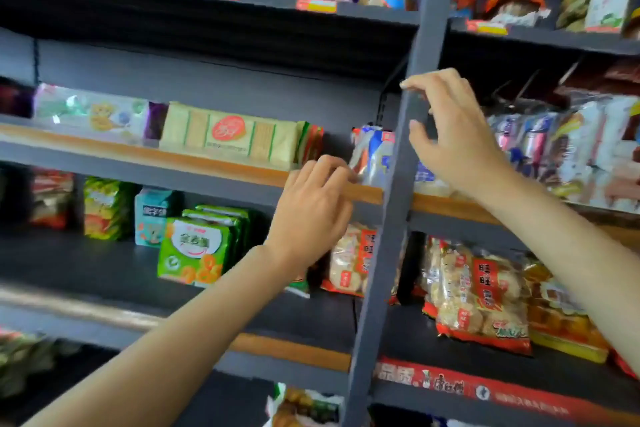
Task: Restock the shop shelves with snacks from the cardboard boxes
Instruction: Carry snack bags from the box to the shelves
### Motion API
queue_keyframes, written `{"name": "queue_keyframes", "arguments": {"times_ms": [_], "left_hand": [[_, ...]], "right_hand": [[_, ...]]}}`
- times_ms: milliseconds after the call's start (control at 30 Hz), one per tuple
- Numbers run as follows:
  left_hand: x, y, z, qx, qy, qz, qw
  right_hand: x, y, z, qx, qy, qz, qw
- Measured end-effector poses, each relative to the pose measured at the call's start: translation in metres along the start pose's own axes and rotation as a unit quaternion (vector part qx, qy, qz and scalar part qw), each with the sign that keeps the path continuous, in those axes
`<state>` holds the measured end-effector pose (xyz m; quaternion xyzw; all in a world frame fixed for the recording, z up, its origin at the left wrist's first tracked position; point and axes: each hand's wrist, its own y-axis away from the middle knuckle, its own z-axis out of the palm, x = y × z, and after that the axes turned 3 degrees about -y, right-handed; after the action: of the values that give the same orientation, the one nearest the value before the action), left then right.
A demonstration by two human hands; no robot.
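Both hands reach toward a blue-and-white snack packet [372,156] standing on the middle shelf [207,163] at the frame's center, just left of a grey upright post [398,184]. The left hand [311,208], fingers loosely curled, touches the packet's lower left edge; whether it pinches the packet cannot be told. The right hand [453,135], fingers spread, hovers beside the post, right of the packet. Red-labelled rice cracker bags [481,302] at lower right read "旺旺"; other labels are too blurred to read.
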<state>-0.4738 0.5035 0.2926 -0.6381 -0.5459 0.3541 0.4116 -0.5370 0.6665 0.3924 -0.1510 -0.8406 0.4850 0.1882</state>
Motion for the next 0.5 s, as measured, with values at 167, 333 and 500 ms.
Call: {"name": "queue_keyframes", "arguments": {"times_ms": [167,333,500], "left_hand": [[-0.103,0.123,-0.064,-0.136,-0.101,-0.133,0.977],[-0.205,0.297,-0.168,-0.26,-0.18,-0.35,0.882],[-0.264,0.46,-0.282,-0.36,-0.222,-0.534,0.732]], "right_hand": [[-0.133,0.004,0.108,-0.115,-0.113,-0.084,0.983],[-0.291,0.046,0.242,-0.359,-0.198,-0.128,0.903],[-0.455,0.076,0.344,-0.51,-0.232,-0.183,0.808]]}}
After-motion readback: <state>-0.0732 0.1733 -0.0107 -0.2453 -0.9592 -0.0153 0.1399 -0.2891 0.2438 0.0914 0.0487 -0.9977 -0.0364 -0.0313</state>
